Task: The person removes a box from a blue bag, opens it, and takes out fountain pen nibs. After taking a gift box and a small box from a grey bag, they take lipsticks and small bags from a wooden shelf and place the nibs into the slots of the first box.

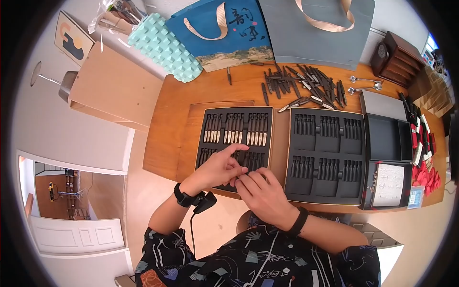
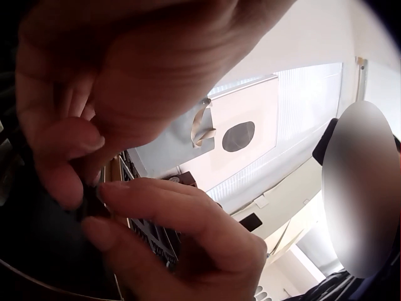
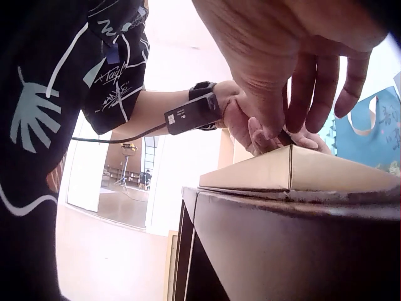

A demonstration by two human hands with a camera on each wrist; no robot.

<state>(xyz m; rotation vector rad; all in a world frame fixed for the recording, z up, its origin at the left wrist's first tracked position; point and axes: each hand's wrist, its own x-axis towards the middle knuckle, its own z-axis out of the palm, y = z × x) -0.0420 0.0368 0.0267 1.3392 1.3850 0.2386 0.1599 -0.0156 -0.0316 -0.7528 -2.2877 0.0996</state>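
My two hands meet at the near edge of the left black tray (image 1: 269, 143), fingertips almost touching. The right hand (image 1: 260, 191) pinches a small, slim dark piece (image 3: 289, 139) between thumb and fingers; most of it is hidden. On its other side the left hand (image 1: 217, 167) holds it with thumb and curled fingers, its index finger stretched out over the tray. Upper slots of this tray hold rows of slim dark pieces with silver pointed ends (image 1: 234, 137); darker ones (image 1: 256, 160) fill the lower slots, partly covered by my hands.
A second black tray (image 1: 326, 148) with rows of dark pieces stands to the right. Behind lies a loose pile of similar pieces (image 1: 311, 83). Farther right are open dark boxes (image 1: 386, 138) and red items (image 1: 425, 177). Gift bags (image 1: 320, 36) and a turquoise studded object (image 1: 165, 48) line the back.
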